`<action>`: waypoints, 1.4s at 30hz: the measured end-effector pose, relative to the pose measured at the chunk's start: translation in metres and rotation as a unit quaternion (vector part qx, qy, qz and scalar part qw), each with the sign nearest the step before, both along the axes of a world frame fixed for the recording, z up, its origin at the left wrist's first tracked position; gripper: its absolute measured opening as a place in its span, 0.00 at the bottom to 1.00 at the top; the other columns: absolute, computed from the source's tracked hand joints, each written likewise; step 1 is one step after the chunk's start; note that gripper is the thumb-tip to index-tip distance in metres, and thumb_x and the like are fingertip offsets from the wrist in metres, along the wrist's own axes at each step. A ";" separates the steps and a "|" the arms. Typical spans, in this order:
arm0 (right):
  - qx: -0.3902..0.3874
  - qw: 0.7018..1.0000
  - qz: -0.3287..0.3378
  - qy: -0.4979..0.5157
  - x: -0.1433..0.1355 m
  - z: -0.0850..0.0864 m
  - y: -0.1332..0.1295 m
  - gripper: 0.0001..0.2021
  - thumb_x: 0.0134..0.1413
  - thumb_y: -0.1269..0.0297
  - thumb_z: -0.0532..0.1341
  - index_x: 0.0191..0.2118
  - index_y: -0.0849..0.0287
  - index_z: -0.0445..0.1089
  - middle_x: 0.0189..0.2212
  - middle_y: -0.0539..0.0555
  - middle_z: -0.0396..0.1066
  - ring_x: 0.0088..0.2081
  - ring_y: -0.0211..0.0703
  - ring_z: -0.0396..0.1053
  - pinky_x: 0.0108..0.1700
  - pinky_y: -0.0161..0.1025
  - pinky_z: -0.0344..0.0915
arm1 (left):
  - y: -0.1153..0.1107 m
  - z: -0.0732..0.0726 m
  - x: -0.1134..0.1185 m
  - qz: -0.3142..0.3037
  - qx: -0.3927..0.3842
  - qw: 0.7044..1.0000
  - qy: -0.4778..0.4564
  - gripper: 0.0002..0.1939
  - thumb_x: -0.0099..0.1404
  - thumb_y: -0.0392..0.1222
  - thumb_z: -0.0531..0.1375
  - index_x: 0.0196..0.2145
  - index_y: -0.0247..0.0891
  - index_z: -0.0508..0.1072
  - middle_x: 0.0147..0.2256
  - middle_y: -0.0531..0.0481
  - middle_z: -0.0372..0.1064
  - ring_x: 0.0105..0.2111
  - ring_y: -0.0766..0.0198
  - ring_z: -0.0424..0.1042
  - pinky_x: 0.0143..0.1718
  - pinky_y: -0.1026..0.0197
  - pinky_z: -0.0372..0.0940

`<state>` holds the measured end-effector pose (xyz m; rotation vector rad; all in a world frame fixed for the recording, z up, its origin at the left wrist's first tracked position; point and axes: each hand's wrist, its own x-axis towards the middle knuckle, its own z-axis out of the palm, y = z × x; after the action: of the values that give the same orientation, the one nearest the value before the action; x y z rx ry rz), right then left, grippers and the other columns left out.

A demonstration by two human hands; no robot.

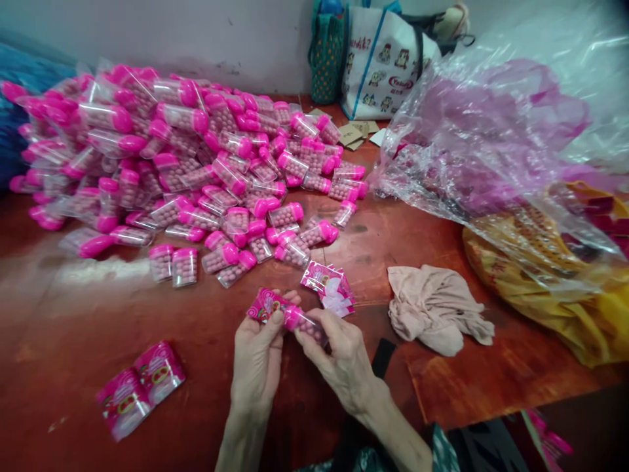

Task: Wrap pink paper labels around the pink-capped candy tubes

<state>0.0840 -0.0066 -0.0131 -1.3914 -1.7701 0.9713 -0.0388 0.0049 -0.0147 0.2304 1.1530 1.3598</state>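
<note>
Between my fingers, my left hand (258, 360) pinches a pink printed sleeve label (261, 304), held at the cap end of a small candy bottle. My right hand (344, 360) grips that candy bottle (308, 326), a clear one with a pink cap and pink balls inside; the cap points left, against the label. Just beyond my hands lies a small stack of similar printed labels (329, 288). Two pink-labelled packs (142, 388) rest side by side at the lower left. A large heap of unlabelled candy bottles (206, 151) covers the back left of the table.
A crumpled beige cloth (437, 308) lies on the red-brown table (206, 328) at right. Beyond it are a yellow bag (535, 288) and clear and purple plastic wrap (491, 137). A white printed bag (383, 65) and a green dotted bottle pouch (325, 59) stand by the wall.
</note>
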 end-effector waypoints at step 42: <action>-0.036 0.974 -0.114 0.193 0.022 0.011 0.015 0.09 0.58 0.61 0.51 0.37 0.60 0.65 0.22 0.46 0.62 0.23 0.33 0.61 0.26 0.29 0.55 | 0.040 0.047 0.066 -0.173 0.039 0.983 -0.044 0.18 0.58 0.51 0.56 0.37 0.32 0.72 0.31 0.43 0.74 0.25 0.62 0.71 0.27 0.61 0.66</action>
<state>0.1061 0.0082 -0.0017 -1.3099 -1.2725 1.1022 0.0267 0.0446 0.0322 0.4037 0.9370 1.0964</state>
